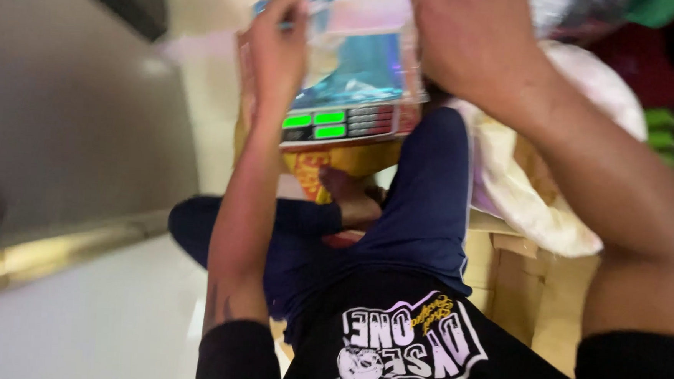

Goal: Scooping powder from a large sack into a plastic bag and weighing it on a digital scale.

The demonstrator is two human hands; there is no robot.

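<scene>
- Clear packet (355, 56) with a bluish sheen, held just above or on the pan of the scale (340, 124); contact with the pan too blurred to tell.
- Left hand (279, 48) at the packet's left upper corner, fingers (289, 10) pinched shut on its edge.
- Right hand (468, 42) curled over the packet's right upper edge; only the back of the hand shows, so hard to say whether really clamped on the packet or merely resting against it.
- Judged step in hand: steadying the packet over the scale, near the middle of the pan, with both hands up at its top edge.
- Judged need for a next move: an even, level lowering or release at both corners, keeping the packet inside the pan's edges and clear of the green displays (313, 123) along the near edge of the scale.
- Yellow bag (354, 161) lying under the scale's near edge.
- Bare foot (352, 202) and crossed legs in dark blue trousers (425, 202) just below the scale, on the pale floor (99, 323).
- White plastic bag (552, 201) bulging by the right forearm, over a cardboard box (531, 292) at the right.
</scene>
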